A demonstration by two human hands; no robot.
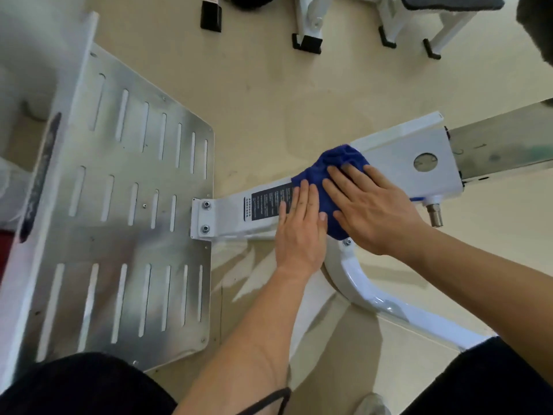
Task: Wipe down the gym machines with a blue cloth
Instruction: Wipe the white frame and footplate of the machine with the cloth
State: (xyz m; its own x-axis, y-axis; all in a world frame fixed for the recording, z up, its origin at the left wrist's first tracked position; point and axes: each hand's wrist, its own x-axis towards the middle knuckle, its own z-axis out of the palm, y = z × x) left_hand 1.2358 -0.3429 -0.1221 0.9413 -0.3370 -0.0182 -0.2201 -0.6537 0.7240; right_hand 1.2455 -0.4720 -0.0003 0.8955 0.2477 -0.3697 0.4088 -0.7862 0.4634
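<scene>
A crumpled blue cloth [329, 166] lies on the white frame beam [398, 163] of a gym machine, partly over a black label [266, 203]. My right hand [371, 208] presses flat on the cloth with fingers spread. My left hand [300, 229] lies flat beside it, fingers together, its fingertips on the cloth's left edge and over part of the label. The beam is bolted to a slotted metal footplate [125, 223] on the left.
A curved white leg [359, 289] runs from under the beam toward the lower right. A steel rail [502, 148] extends from the beam's right end. Feet of other white machines [308, 40] stand on the beige floor beyond. My dark-clothed knees fill the bottom corners.
</scene>
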